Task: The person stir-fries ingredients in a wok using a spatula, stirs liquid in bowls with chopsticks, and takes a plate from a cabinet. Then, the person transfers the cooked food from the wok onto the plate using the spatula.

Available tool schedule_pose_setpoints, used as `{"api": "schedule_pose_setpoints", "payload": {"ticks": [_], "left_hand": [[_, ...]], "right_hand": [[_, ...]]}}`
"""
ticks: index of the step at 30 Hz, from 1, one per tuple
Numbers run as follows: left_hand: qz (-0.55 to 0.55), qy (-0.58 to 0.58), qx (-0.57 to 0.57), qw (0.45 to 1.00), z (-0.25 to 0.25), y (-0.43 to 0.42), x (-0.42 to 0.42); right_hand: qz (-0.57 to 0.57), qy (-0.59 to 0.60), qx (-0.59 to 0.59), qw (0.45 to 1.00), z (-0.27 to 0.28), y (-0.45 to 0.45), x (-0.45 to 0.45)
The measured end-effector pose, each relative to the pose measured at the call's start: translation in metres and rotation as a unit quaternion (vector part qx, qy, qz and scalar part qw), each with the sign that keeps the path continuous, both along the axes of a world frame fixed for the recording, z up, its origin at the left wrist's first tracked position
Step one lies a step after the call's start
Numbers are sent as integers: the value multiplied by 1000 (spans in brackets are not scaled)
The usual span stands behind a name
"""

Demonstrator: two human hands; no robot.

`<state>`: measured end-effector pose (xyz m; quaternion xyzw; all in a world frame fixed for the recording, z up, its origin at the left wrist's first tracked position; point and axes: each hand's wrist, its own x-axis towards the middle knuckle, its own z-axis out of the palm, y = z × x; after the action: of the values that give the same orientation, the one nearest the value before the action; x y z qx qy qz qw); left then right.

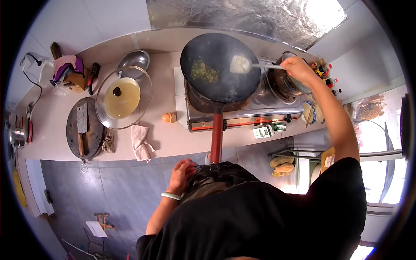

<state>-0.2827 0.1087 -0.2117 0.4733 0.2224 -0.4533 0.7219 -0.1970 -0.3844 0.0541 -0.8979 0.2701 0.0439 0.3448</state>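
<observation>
My right hand [299,71] is closed around the handle of a long-handled wok spatula [264,66]. Its blade, pale and whitish, is over the right side of a dark wok [221,89]. Whether the white is glare or something lying on the blade I cannot tell. Chopped greens [203,72] lie in the left part of the wok, and light steam hangs over it. The wok's red handle [217,138] points toward my body. My left hand [181,175], a pale bangle on its wrist, rests by my waist with its fingers loosely bent and nothing visible in them.
The wok sits on a gas stove [247,121]. Left of it are eggs [169,117], a pink cloth [140,143], a glass lid over a bowl of yellowish liquid [121,102], and a cleaver [82,119] on a round chopping board [93,143]. Bottles [327,80] stand at the right.
</observation>
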Motion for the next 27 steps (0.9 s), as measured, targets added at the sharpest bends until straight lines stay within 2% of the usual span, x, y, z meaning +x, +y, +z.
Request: {"api": "schedule_pose_setpoints", "payload": {"ticks": [3, 6, 9, 11, 17, 20, 21, 22, 24, 26, 27], "left_hand": [[26, 7, 1, 1000, -3, 7, -5], [28, 18, 7, 999, -10, 10, -12], [31, 29, 5, 999, -10, 9, -14], [37, 36, 2, 999, -7, 7, -13], [31, 31, -1, 999, 4, 4, 1], [11, 24, 11, 1000, 4, 5, 6], [0, 22, 14, 1000, 6, 4, 8], [-10, 21, 17, 1000, 7, 2, 11], [-36, 15, 8, 999, 3, -1, 13], [-54, 9, 7, 998, 2, -4, 16], [-59, 8, 11, 998, 4, -6, 18]], "right_hand": [[-66, 133, 137, 979, -1, -8, 1], [-9, 153, 207, 966, -37, 28, 15], [-39, 138, 316, 938, -71, 67, 25], [-47, 93, 342, 934, -82, 71, 24], [-65, 23, 282, 957, -59, 59, -9], [-45, 2, 151, 987, -44, 52, -29], [0, 10, 0, 1000, -41, 51, -32], [59, -24, -134, 989, -40, 54, -35], [171, -86, -390, 901, -43, 69, -43], [229, -73, -400, 884, -60, 72, -44], [224, -80, -402, 884, -59, 76, -48]]}}
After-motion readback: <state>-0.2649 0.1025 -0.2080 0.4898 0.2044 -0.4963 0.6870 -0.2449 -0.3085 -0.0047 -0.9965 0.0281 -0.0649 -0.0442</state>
